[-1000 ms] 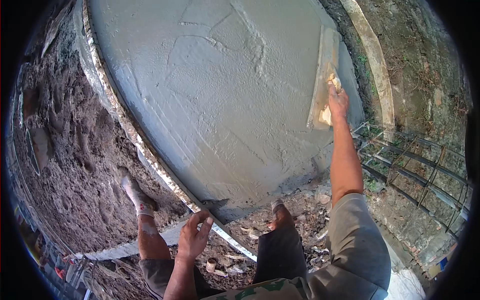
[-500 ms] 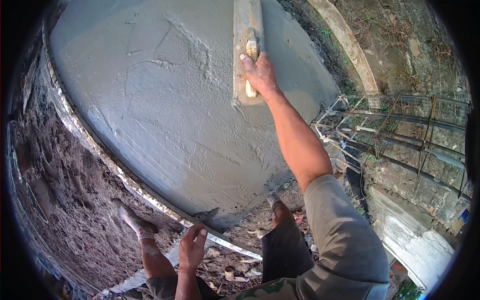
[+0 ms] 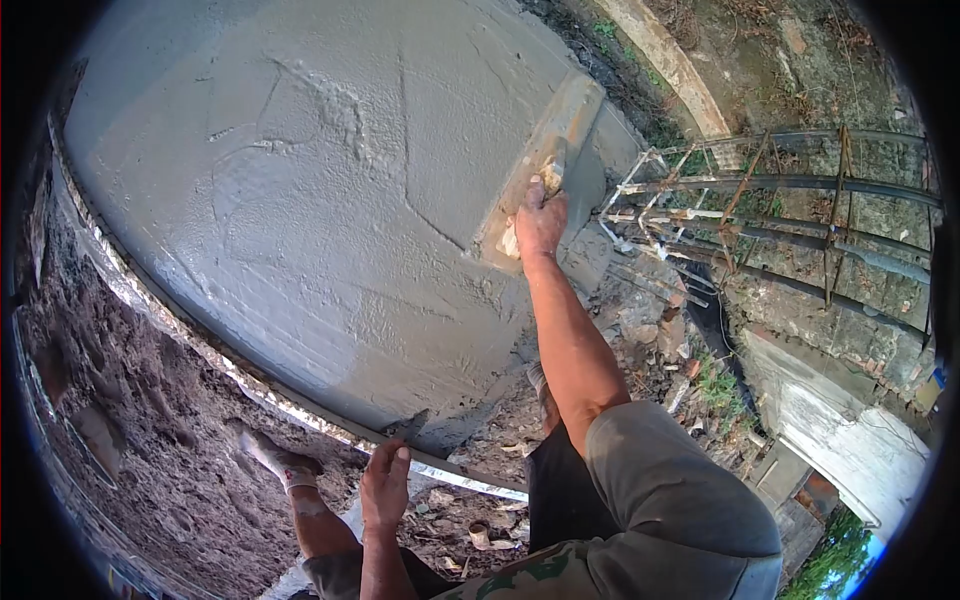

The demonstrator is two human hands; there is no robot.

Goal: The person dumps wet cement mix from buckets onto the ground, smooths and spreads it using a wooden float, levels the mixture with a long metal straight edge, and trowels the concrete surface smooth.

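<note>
The right hand point(image 3: 541, 222) is closed around the pale wooden handle of a long, flat plastering float point(image 3: 541, 170), its fingers wrapped tight. The float is rectangular, coated in grey mortar, and lies face down and tilted on the wet cement slab point(image 3: 300, 200) near the slab's right edge. The slab is a broad, rounded grey surface, glossy and damp, with fine parallel float lines low down and rough ridges and smears higher up. The left hand point(image 3: 385, 487) rests on the thin metal edging strip point(image 3: 300, 415) that curves along the slab's near rim, fingers straight and loosely together, gripping nothing. Beside the strip lies coarse, clumpy brown soil point(image 3: 150, 450). To the right, rusty steel rebar cages point(image 3: 780, 220) lie over rubble. No writing is readable.
</note>
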